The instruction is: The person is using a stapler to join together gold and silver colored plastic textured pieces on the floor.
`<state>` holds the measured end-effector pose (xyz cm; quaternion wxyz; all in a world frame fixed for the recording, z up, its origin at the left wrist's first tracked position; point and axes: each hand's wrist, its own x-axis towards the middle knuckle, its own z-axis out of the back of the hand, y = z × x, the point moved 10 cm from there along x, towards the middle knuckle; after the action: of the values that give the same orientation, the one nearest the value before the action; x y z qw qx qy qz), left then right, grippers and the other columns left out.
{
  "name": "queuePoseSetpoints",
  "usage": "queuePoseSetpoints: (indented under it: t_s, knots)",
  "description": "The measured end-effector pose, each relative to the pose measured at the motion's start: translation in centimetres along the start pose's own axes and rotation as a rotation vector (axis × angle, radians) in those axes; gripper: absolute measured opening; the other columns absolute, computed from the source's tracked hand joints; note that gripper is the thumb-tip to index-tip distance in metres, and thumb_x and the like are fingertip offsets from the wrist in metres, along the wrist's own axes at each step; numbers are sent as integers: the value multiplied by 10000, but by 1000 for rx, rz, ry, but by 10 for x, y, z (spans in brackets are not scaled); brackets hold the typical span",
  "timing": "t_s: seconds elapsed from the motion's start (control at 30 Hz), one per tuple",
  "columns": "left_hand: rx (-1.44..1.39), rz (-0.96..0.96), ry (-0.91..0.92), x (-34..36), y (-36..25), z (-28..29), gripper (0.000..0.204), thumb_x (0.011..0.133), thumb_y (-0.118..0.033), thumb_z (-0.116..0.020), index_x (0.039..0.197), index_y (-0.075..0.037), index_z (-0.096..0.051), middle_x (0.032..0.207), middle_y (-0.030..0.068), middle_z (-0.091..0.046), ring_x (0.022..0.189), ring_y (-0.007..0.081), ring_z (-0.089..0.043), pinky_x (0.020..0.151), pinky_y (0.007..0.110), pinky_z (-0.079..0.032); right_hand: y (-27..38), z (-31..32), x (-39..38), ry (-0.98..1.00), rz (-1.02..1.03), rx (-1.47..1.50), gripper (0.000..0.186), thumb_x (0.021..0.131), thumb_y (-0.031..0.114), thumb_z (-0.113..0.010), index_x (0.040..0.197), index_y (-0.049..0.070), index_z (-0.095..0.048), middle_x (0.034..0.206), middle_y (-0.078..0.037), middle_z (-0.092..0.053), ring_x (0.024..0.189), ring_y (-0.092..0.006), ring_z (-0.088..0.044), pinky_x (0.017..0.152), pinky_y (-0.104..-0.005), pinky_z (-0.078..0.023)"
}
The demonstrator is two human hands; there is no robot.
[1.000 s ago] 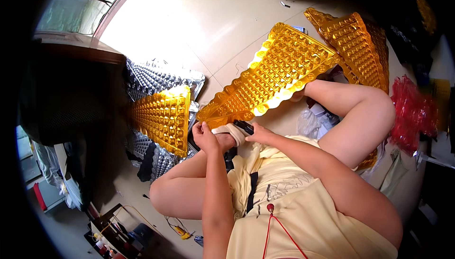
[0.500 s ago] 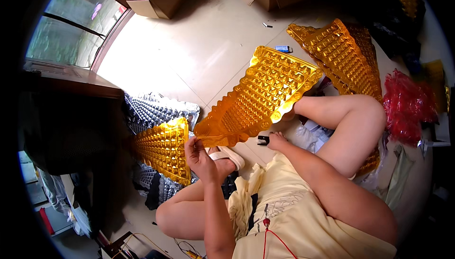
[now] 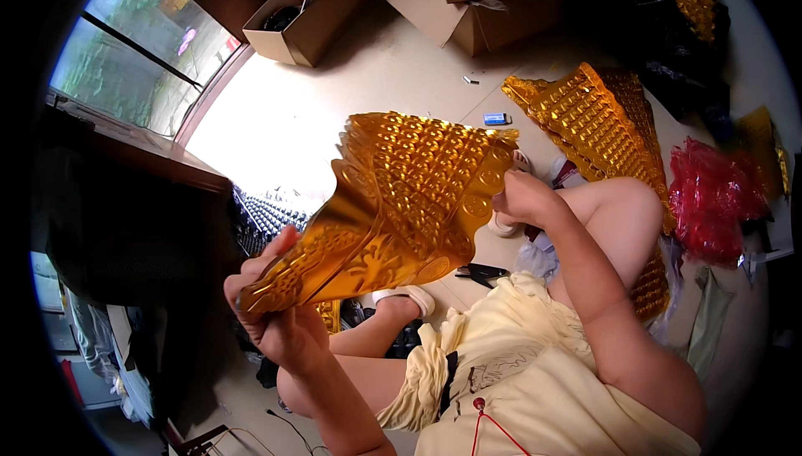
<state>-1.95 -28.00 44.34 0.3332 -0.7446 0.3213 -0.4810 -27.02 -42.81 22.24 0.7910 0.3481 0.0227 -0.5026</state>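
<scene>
Sheet [image 3: 409,180] spans left hand [image 3: 284,326] to right hand [image 3: 528,197], before the lap. Hand tool [image 3: 482,274] on floor [image 3: 351,88], between sheet and lap. Other sheets on floor: left pile [image 3: 263,214] beyond left hand; right pile [image 3: 589,126] beyond right leg. Plastic bundle [image 3: 714,197] right of right knee. Small box [image 3: 496,119] ahead of sheet, left of right pile. Two cartons [image 3: 296,43] farthest ahead. Window [image 3: 142,59] far left.

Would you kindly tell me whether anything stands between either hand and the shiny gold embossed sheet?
Nothing visible does: the left hand grips the narrow end of the shiny gold embossed sheet, and the right hand holds its right edge. The slim black tool lies apart from both hands.
</scene>
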Motion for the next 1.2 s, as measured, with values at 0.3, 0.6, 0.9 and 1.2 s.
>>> queuePoseSetpoints:
  t_s: [0.3,0.6,0.9,1.2]
  knots:
    - [-428,50,191,36,-48,-32,175,799,-7,-440,667,-82,-355,628,68,-357,676,191,-408,960,495,-364,64,19,-31,109,268,108,338,765,254,-610,1032,50,-570,897,-149,-610,863,-245,-586,733,-322,-440]
    - [-396,16,350,26,-73,-105,122,658,-72,-300,582,-39,-389,493,104,-378,541,210,-415,644,439,-520,147,31,-81,80,842,130,661,626,116,-723,1229,134,-453,1183,-105,-477,1151,-280,-412,975,-367,-323]
    - [198,-214,-96,53,-124,18,255,841,-71,-419,1065,0,-517,995,90,-543,952,169,-513,915,311,-369,128,61,-53,-31,611,601,248,809,-13,-547,1055,-1,-580,895,-3,-616,830,-75,-540,753,-204,-426]
    - [293,336,-679,-74,-5,261,222,859,-87,-481,1073,-27,-483,933,89,-576,813,170,-596,746,276,-484,125,137,63,-325,637,555,285,854,89,-571,1119,-13,-554,957,10,-604,846,-61,-538,733,-200,-421]
